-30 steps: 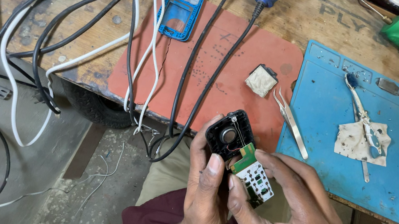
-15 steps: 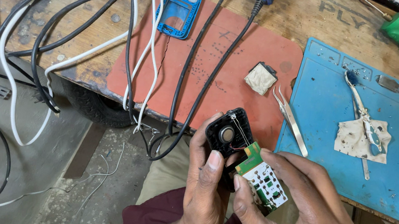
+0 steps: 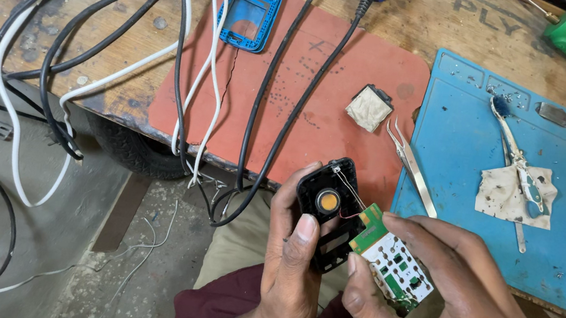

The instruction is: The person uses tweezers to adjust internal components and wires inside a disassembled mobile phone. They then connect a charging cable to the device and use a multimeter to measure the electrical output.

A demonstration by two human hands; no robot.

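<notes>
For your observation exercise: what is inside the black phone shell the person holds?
Inside the black phone shell, a round gold-coloured disc and thin wires show. The left hand thumb covers its lower part.

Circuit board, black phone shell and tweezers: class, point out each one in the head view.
Circuit board (image 3: 393, 262): head view, on its white keypad face.
Black phone shell (image 3: 327, 187): head view, on its upper frame above the round speaker.
Tweezers (image 3: 412, 170): head view, mid-length on the metal arms.
</notes>
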